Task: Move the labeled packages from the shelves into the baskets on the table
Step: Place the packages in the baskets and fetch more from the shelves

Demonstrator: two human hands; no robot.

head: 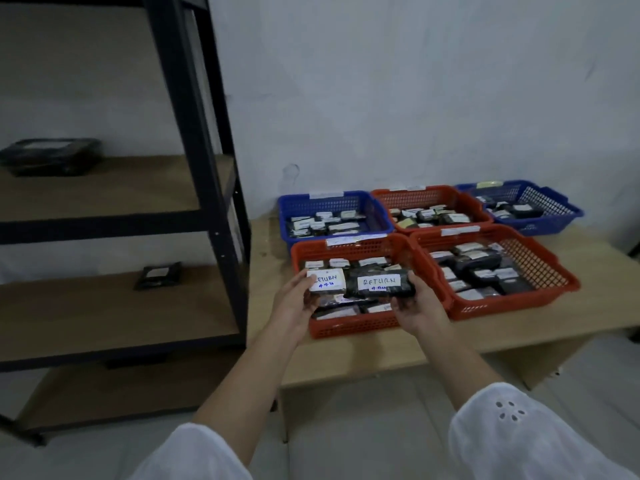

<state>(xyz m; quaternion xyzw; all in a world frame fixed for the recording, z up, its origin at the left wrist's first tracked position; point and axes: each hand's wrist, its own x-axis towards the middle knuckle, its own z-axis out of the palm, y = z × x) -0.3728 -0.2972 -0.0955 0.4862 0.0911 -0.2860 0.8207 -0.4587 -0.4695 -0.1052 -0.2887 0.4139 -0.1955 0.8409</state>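
Fingers (302, 285) of the left hand (293, 302) grip a white-labelled package (326, 280) over the near left basket (353, 329). The right hand (419, 308) grips a black package (381, 285) beside it.

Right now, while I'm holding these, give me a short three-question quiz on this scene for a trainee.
1. True or false: the left hand and the right hand each hold a package labelled RETURN.
2. Which basket are the hands over? A. front-left red basket B. back-left blue basket C. front-right red basket
3. Fill in: ___ packages are visible on the shelves.

Key
1. True: left package, right package.
2. A.
3. Two: upper package, lower package.
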